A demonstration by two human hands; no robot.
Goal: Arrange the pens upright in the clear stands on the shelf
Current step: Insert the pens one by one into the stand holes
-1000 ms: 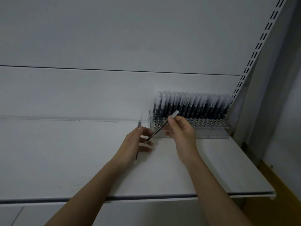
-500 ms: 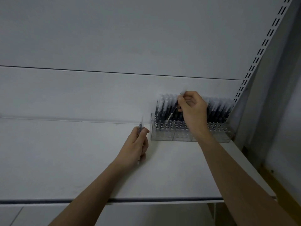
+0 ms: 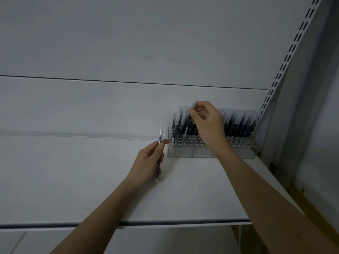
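- A row of clear stands (image 3: 211,154) is set at the back of the white shelf (image 3: 73,180), against the rear panel and close to the slotted upright (image 3: 286,59) at the right end.
- The rear holes of the stands are filled with dark pens with pale caps (image 3: 240,121), all upright; the front holes are seen to be open.
- The right hand (image 3: 207,121) is held above the left part of the stands, its fingers curled and pinching the top of one pen (image 3: 186,131), whose pale lower end is seen among the standing pens, slightly tilted.
- Whether that pen is already seated in a hole cannot be told.
- The left hand (image 3: 148,162) is rested on the shelf just left of the stands, closed round a second pen (image 3: 160,138).
- That pen is held nearly upright, its clear cap raised above the fingers beside the stands' left end and its lower end shown below the palm.
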